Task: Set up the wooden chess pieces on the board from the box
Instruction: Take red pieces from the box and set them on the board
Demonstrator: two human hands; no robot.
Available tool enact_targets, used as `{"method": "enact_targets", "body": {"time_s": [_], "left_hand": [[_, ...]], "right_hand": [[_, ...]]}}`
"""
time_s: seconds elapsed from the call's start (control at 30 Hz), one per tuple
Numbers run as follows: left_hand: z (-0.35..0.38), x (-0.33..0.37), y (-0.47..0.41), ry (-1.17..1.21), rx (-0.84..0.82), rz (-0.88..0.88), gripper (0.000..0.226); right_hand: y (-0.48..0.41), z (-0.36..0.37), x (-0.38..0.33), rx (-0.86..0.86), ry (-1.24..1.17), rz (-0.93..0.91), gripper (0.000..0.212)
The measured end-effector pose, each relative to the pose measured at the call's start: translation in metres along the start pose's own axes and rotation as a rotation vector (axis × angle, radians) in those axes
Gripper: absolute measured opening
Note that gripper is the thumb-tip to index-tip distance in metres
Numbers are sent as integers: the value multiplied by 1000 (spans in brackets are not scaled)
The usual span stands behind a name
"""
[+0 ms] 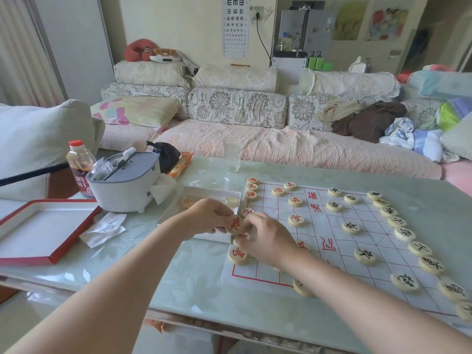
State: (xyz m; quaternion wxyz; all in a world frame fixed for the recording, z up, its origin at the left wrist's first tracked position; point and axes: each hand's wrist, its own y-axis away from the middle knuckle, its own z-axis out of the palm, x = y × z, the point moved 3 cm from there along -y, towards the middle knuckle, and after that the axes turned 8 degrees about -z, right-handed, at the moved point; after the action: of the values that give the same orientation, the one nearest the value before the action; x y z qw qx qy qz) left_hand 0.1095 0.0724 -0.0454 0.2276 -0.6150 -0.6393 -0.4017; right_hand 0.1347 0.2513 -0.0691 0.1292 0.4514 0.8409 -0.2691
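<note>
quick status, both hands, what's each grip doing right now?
Left hand: closed on a round wooden chess piece with a red character.
Right hand: fingers curled onto another round wooden piece at the board's near edge.

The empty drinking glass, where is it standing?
The glass stands at the table's far edge, just beyond the board's far-left corner, before the sofa.

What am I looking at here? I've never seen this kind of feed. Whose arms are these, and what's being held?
There is no machine: one camera on a person's head looks down at their bare hands. The left hand holds a red-marked wooden piece; the right hand pinches another piece at the board's near-left edge. Black-marked pieces line the board's right side, red ones the left. The white box beside it holds two pieces; its red lid lies further left.
</note>
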Motion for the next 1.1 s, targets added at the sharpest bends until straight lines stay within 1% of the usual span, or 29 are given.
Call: {"method": "enact_targets", "body": {"time_s": [0.1,0.17,0.23,0.3,0.37,0.47,0.53,0.6,0.67,0.77,0.87,1.0,1.1], "left_hand": [[3,0,4,91,-90,-1,14],[5,0,9,138,-141,6,12],[7,0,12,149,-184,-10,13],[8,-1,13,88,-194,-38,15],[7,-4,11,-50,-122,-44,13],[1,-12,8,-228,18,-8,14],[-3,-21,8,-409,44,19,19],[-4,-28,8,-518,35,30,24],[-5,-30,9,-527,35,42,24],[-4,-30,8,-527,40,59,23],[-5,-32,7,-517,40,46,22],[-10,-36,6,-486,52,32,20],[-19,-39,0,-478,141,20,22]], "right_hand": [[-2,-4,-1,98,-153,0,31],[-3,-2,-3,75,-216,-24,34],[-2,0,-4,51,-226,-59,32],[0,1,-5,44,-210,-62,29],[4,2,-6,-7,-185,-42,26],[14,5,-10,-117,-141,-35,30],[21,4,-15,-177,-70,-71,34],[26,5,-20,-250,13,-111,37],[30,8,-22,-296,59,-145,33],[32,12,-22,-324,32,-202,21],[31,17,-20,-340,25,-204,16],[28,19,-18,-286,-32,-172,16],[13,18,-16,-200,-58,-170,11]]}}
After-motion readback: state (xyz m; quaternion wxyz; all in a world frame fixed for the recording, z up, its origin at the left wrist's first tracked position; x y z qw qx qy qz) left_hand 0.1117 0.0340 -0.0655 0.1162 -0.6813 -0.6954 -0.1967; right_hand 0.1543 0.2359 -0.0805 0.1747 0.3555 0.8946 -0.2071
